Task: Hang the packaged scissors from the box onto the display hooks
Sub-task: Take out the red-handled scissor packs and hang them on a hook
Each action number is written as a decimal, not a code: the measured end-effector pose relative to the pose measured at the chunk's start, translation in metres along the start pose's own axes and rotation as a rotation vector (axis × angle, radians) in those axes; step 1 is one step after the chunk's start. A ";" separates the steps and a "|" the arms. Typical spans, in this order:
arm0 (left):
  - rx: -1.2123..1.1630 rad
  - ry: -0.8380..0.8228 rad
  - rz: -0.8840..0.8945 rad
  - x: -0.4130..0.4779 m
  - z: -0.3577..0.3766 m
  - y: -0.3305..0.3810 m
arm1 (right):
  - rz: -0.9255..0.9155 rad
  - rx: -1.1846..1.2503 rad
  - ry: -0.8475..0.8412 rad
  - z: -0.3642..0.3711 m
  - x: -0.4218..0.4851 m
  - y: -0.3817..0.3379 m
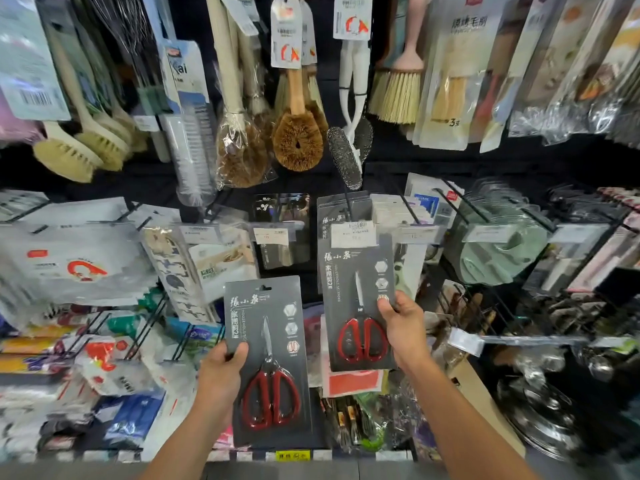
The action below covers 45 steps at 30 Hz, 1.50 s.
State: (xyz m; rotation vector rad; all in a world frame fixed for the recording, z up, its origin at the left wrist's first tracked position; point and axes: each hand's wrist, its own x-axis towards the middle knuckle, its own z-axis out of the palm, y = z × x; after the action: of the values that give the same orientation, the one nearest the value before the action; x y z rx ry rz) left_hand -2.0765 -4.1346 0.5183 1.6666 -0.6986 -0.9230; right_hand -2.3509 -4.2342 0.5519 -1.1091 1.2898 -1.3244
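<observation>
Your right hand [403, 327] pinches the right edge of one scissors pack [356, 306], thumb on the front of the card. It holds the card directly below the price label [353, 234], so the card's top edge is out of sight behind that label. Your left hand [220, 372] grips a second scissors pack [268, 362] by its left edge, thumb across the front, lower than the label and off to its left. That card is upright with the red handles down, and its hang hole [265, 288] is free and plainly on no hook. Just above the label the black hook [347, 202] runs back toward the wall, and matching grey packs [341, 209] already hang on it behind the label.

I judge you are partway through hanging the right-hand card. It is at the hook, but the label hides the hole, so I cannot tell whether the hook tip has entered it. The next move calls for finding the tip behind the label with the hole while keeping the card square to the hook. Then slide it back against the packs already there before you let go. After that, bring the second pack up and right to the same label and thread it the same way. Take care that the label does not catch the card's top edge.
</observation>
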 end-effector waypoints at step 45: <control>0.003 0.010 -0.051 -0.001 0.027 0.029 | 0.118 -0.314 0.133 0.065 0.111 -0.007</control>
State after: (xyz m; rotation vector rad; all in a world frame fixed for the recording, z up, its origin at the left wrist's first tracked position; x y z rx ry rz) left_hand -2.0999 -4.1555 0.5421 1.6977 -0.6538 -0.9488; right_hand -2.3028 -4.3538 0.5605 -1.1507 1.6779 -1.1491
